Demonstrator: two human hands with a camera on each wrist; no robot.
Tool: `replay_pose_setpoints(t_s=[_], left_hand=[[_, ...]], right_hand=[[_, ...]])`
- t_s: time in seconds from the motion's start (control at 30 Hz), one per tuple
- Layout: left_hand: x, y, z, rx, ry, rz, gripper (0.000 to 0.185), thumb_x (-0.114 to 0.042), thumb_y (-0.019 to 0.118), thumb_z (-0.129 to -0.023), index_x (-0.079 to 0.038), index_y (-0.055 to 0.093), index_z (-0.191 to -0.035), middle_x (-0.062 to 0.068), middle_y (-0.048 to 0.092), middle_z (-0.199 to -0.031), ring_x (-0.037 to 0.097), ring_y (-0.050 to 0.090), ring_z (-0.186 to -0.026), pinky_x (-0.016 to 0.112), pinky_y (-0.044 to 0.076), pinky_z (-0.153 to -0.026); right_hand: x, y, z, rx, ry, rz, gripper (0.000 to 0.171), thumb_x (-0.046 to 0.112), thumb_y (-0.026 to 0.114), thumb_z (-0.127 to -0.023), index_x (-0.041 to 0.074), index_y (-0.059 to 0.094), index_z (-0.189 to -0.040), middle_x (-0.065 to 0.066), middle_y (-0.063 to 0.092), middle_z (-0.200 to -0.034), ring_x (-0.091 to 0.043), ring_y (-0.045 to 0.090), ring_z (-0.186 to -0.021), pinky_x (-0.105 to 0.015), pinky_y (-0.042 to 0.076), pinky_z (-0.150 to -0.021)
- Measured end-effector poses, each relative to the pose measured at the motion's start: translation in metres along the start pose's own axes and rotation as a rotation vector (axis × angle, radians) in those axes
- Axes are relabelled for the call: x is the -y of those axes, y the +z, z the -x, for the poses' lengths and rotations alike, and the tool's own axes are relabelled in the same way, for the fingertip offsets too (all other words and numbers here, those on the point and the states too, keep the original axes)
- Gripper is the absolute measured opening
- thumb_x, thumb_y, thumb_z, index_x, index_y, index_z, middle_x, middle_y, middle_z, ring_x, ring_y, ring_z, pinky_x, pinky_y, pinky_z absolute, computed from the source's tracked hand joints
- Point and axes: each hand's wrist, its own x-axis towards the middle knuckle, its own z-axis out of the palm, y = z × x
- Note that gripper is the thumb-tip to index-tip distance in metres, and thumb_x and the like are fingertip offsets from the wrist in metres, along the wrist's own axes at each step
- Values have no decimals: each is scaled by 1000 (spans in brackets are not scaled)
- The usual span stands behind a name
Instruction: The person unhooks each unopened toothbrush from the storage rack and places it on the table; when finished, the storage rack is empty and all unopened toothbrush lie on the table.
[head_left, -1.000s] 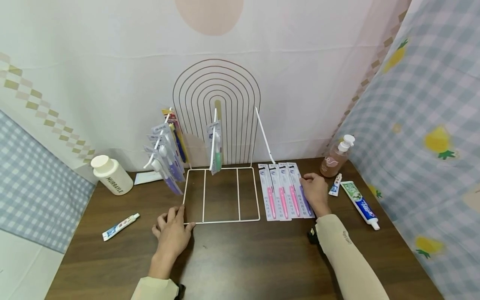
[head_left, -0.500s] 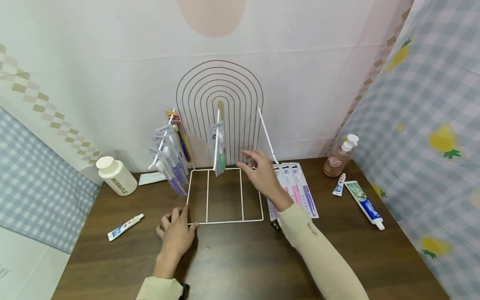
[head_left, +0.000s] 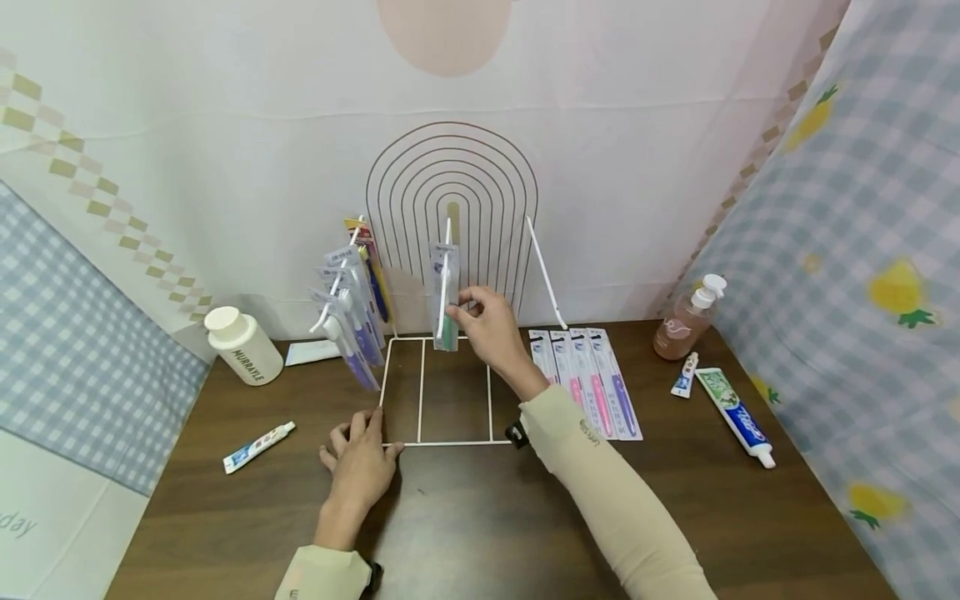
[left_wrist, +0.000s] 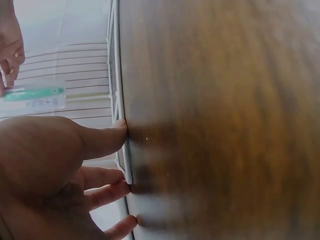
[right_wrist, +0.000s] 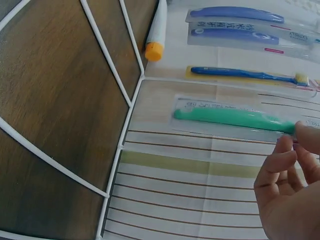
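Lying flat: four packaged toothbrushes (head_left: 585, 382).

1. Left hand (left_wrist: 55, 175) fills the lower left of the frame, fingers spread.
2. Thumb and fingertips touch the white wire rack (left_wrist: 119, 100) at its base rail, where the rail meets the dark wooden table (left_wrist: 220, 120).
3. Table surface blurred; grain runs lengthwise.
4. Beyond the rack: pale backdrop (left_wrist: 70, 65) with thin parallel lines.
5. Upper left: a green toothbrush in clear packaging (left_wrist: 35, 96), lying across the frame.
6. Right hand (left_wrist: 11, 47) at the upper left edge, fingertips at the pack's end; exact contact cannot be told.
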Motion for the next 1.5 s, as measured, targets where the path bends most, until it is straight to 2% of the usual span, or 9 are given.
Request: replay_pose_setpoints(t_s=[0.2,0.37,0.53,0.73,0.9,0.97,1.13,1.3,1.5], left_hand=[[-1,1,-2,2,4,-4,71,-21,74,-110,5,46,-170,27,47,-167,64,28,-154,98,7,-120],[-2,0,0,2,-1,-8,71,-21,75,-109,5,47,-169,26,47,-167,63,29,-153,98,7,-120],[-1,1,1,2,-1,-9,70,-21,74,-110,5,48,-169,26,48,-167,63,30,-152,97,8,-120],[1,2,0,3,8,-14,70,-22,75,-109,4,48,-169,27,48,-166,64,30,-151,97,10,-119],[1,1,-1,-1,10,-28,70,-23,75,-109,5,49,-168,27,48,-165,64,31,-150,96,11,-118],[0,1,-1,-1,10,-26,70,-23,75,-109,5,49,-168,27,48,-165,64,31,-150,97,11,-118],[-2,-1,1,8,8,-19,70,-23,75,-110,6,49,-168,27,47,-165,64,30,-151,97,10,-119],[-4,-3,2,18,6,-23,70,-21,75,-109,6,48,-168,27,47,-165,64,29,-151,98,10,-118],[-3,-2,1,10,11,-28,70,-20,75,-109,7,48,-167,28,48,-164,65,31,-150,98,11,-117]], right_hand=[[-1,-11,10,-62,4,-97,16,6,78,-107,-7,77,-117,-26,81,-107,-27,72,-80,-19,50,-64],[-6,-19,17,-92,18,-209,16,1,74,-108,-11,72,-119,-35,81,-112,-15,70,-69,-20,57,-65],[-15,-25,24,-108,12,-206,16,0,75,-108,-13,71,-116,-34,79,-106,-12,67,-67,-19,56,-64],[-32,-45,39,-115,77,-63,22,8,75,-108,-10,76,-121,-29,81,-111,-11,68,-75,-17,56,-70],[-56,-75,52,-126,142,75,28,12,75,-106,-8,80,-125,-29,83,-114,-13,74,-85,-15,57,-73],[-67,-90,57,-141,181,97,29,11,75,-106,-9,80,-126,-31,83,-115,-12,74,-81,-15,58,-70],[-97,-132,70,-227,277,143,31,15,73,-108,-5,81,-130,-30,83,-116,-3,67,-74,-16,55,-66],[-119,-169,80,-336,308,209,32,20,73,-109,-4,83,-128,-28,84,-115,2,64,-74,-13,51,-68],[-135,-198,89,-378,376,349,35,26,73,-109,-2,84,-127,-26,85,-116,-1,63,-75,-21,49,-76]])
